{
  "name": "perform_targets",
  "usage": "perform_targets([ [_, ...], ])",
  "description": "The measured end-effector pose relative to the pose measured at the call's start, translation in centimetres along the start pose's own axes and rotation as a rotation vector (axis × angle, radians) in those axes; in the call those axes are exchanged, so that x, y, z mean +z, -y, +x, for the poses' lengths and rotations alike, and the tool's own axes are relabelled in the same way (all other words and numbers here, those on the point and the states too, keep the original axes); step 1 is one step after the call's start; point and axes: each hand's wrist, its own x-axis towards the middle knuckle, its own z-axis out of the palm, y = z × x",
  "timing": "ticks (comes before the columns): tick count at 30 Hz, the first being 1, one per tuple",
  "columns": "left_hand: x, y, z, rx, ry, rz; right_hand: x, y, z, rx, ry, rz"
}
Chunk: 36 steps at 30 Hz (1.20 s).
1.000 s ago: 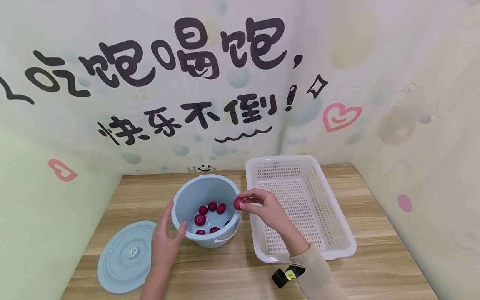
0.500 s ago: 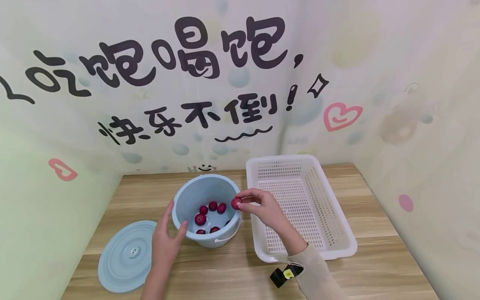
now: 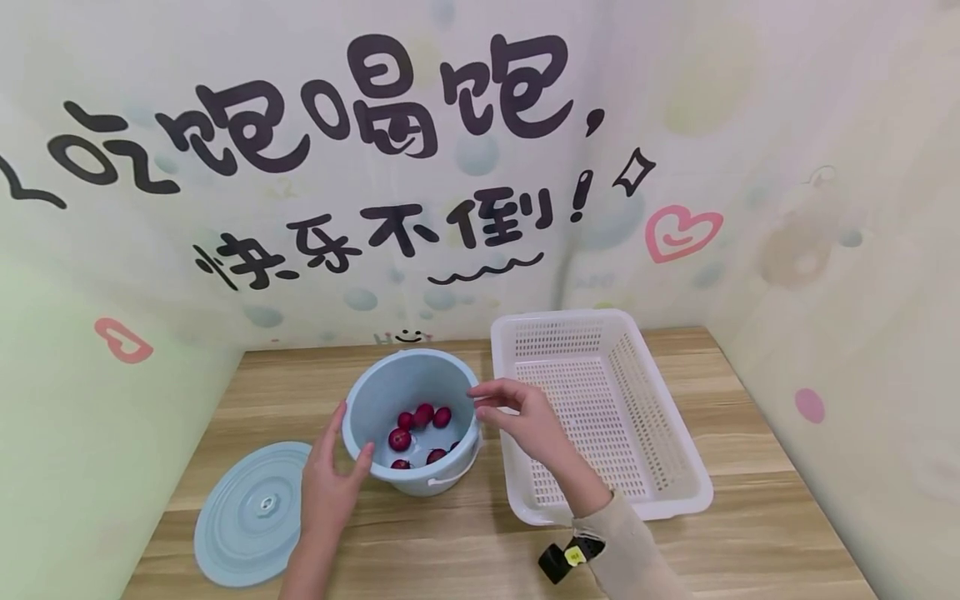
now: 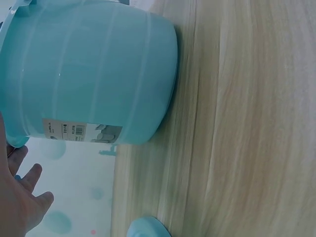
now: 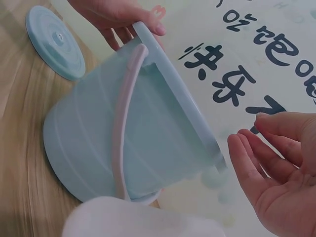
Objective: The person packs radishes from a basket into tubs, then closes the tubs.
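Several small round dark-red fruits lie at the bottom of a light blue bucket. At its left side my left hand holds the rim, the thumb over the edge and the fingers outside. In the left wrist view some fingers of that hand spread past the bucket. My right hand hovers by the right rim with nothing in it, its fingers loosely bent. The right wrist view shows a gap between the thumb and fingertips of the right hand. Part of the bucket's floor is hidden by its front wall.
A white perforated basket stands right of the bucket. The round blue lid lies flat at the left. The white bucket handle hangs down the near right side. Printed walls enclose the wooden table.
The red fruit pinched in my right hand has been let go into the bucket, where the fruits lie slightly differently. My right hand stays near the rim. The left hand keeps its place.
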Motion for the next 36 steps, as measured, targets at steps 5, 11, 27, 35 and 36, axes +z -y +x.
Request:
perform_targets([
  [5,-0.3,0.0,0.1,0.028,0.008,0.023,0.9,0.4,-0.4,-0.012,0.011,0.013],
  [11,-0.5,0.1,0.2,0.037,0.017,0.019,2.4,0.6,-0.4,-0.028,0.056,0.027],
  [27,-2.6,1.6,0.1,0.017,-0.027,0.015,8.0,2.6,-1.3,-0.041,0.21,0.13],
  [35,-4.8,4.0,-0.5,-0.053,-0.069,0.1,10.8,2.6,-2.0,-0.015,0.291,0.136],
  [36,-5.1,4.3,-0.6,-0.053,-0.075,0.111,11.1,2.6,-2.1,-0.019,0.297,0.135],
])
